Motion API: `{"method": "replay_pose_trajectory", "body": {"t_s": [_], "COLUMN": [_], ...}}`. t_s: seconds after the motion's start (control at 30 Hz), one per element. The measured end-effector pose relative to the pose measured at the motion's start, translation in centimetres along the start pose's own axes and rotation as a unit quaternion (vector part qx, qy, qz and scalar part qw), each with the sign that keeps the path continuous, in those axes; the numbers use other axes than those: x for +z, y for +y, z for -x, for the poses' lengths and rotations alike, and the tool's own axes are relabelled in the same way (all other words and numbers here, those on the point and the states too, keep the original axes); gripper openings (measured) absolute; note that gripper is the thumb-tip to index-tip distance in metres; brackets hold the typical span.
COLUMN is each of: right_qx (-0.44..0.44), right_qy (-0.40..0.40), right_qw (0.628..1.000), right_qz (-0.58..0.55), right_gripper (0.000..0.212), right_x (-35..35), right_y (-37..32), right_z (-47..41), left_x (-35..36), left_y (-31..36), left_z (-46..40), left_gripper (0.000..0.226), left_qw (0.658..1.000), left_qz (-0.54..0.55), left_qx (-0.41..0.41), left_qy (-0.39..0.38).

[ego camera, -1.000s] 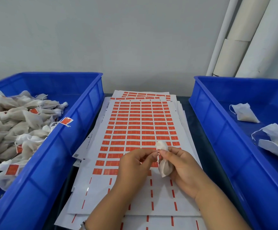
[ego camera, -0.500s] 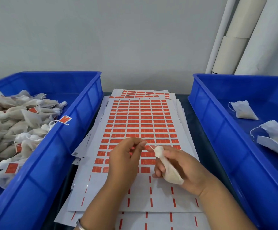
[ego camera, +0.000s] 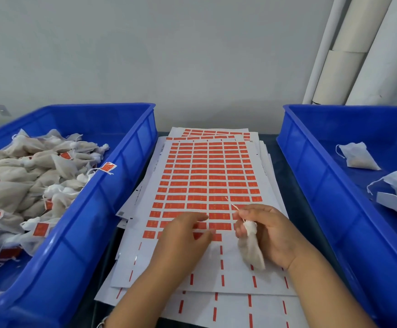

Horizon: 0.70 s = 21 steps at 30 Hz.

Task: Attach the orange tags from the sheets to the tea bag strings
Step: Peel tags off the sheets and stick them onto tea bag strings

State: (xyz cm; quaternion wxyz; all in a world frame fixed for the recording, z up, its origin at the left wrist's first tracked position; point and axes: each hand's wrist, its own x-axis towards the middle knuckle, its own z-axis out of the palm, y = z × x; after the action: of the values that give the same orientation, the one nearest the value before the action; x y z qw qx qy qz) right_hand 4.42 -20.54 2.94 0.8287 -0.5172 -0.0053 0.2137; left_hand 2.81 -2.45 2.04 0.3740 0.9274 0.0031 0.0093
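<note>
A white sheet of orange tags (ego camera: 207,176) lies on top of a stack in the middle of the table. My right hand (ego camera: 271,233) holds a small tea bag (ego camera: 249,249) over the sheet's near part, and its fingers pinch the bag's string (ego camera: 234,207), which sticks up and to the left. My left hand (ego camera: 183,237) rests on the lowest rows of tags, thumb and forefinger at a tag in the bottom row. Whether they grip the tag is hidden by the hand.
A blue bin (ego camera: 112,185) on the left holds several tagged tea bags (ego camera: 27,185). A blue bin (ego camera: 316,176) on the right holds a few untagged tea bags (ego camera: 358,157). White rolls (ego camera: 349,55) lean against the wall at the back right.
My left hand let go of the string and dropped onto the bottom rows of tags. My right hand kept the tea bag and now holds the string up alone.
</note>
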Motion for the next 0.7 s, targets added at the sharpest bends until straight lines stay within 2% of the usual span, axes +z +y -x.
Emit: {"method": "replay_pose_trajectory", "body": {"t_s": [0.27,0.4,0.7], "right_qx": [0.007,0.008,0.003], "right_qy": [0.038,0.041,0.053], "right_qw": [0.999,0.999,0.999], "right_qz": [-0.015,-0.006,0.004], "right_gripper": [0.047,0.051,0.053], "right_x": [-0.3,0.0,0.3], "right_y": [0.4,0.5,0.6], "right_z": [0.1,0.0,0.2], "left_x": [2.6,3.0,3.0], "left_y": [-1.3,-1.6,-1.5], "left_z": [0.6,0.4,0.4], "left_gripper": [0.085,0.085,0.069], "left_qw": [0.985,0.981,0.972], "left_qz": [-0.165,-0.191,-0.233], "left_qx": [0.003,0.011,0.035], "left_qy": [-0.056,-0.043,-0.02]}}
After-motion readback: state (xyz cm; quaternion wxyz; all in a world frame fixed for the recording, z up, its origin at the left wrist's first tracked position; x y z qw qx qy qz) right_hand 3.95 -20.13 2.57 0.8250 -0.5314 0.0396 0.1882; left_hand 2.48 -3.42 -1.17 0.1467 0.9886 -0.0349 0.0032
